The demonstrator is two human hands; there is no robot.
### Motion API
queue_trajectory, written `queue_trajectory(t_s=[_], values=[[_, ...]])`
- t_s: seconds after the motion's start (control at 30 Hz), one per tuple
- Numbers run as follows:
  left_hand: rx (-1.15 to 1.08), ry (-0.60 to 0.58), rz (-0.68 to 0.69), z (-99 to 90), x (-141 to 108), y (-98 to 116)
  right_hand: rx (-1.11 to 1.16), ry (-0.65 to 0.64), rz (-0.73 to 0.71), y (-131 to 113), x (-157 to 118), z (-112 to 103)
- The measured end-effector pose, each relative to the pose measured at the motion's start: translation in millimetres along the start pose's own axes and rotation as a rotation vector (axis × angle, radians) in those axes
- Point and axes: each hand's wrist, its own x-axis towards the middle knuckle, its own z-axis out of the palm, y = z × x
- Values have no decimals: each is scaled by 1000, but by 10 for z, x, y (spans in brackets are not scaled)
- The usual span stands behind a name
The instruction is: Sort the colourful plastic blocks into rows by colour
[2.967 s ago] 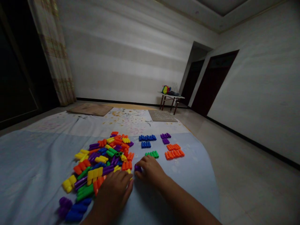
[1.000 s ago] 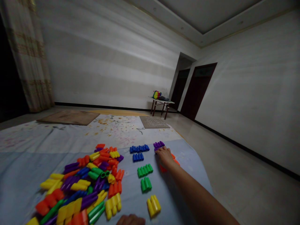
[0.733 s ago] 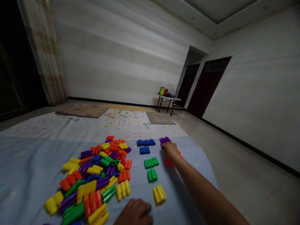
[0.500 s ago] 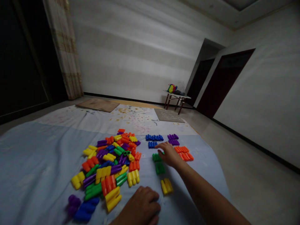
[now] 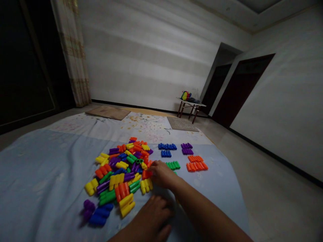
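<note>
A mixed pile of plastic pieces (image 5: pixel 121 164) in yellow, orange, green, purple and blue lies on the pale blue cloth. My right hand (image 5: pixel 163 174) reaches to the pile's right edge, its fingertips at an orange piece (image 5: pixel 146 174); whether they grip it is hidden. Low in the view, my left hand (image 5: pixel 157 213) rests near the cloth with fingers curled, what is under them unseen. To the right lie rows of blue (image 5: pixel 167 147), purple (image 5: pixel 187 149), orange (image 5: pixel 197 166) and green pieces (image 5: pixel 173 165). My right arm covers the spot where the yellow pieces lay.
Two flat boards lie at the far edge of the cloth, a brown one (image 5: pixel 111 113) at left and a grey one (image 5: pixel 182 124) at right. Beyond stands a small table (image 5: pixel 193 101) with a colourful bag (image 5: pixel 186 95) and a plastic bag. Floor (image 5: pixel 267 174) borders the right side.
My right hand has moved left from the blue and green rows to the pile's edge. The left hand has shifted slightly, and the view has turned a little.
</note>
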Motion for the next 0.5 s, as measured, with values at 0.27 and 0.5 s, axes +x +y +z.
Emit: queue_trajectory(t_s=[0.27,0.5], values=[[-13,-2,17,-5,32,-10,-128,-41,2,-28,-101,-106],[5,-58,25,-37,64,-42,-43,-28,78,27,-75,0]])
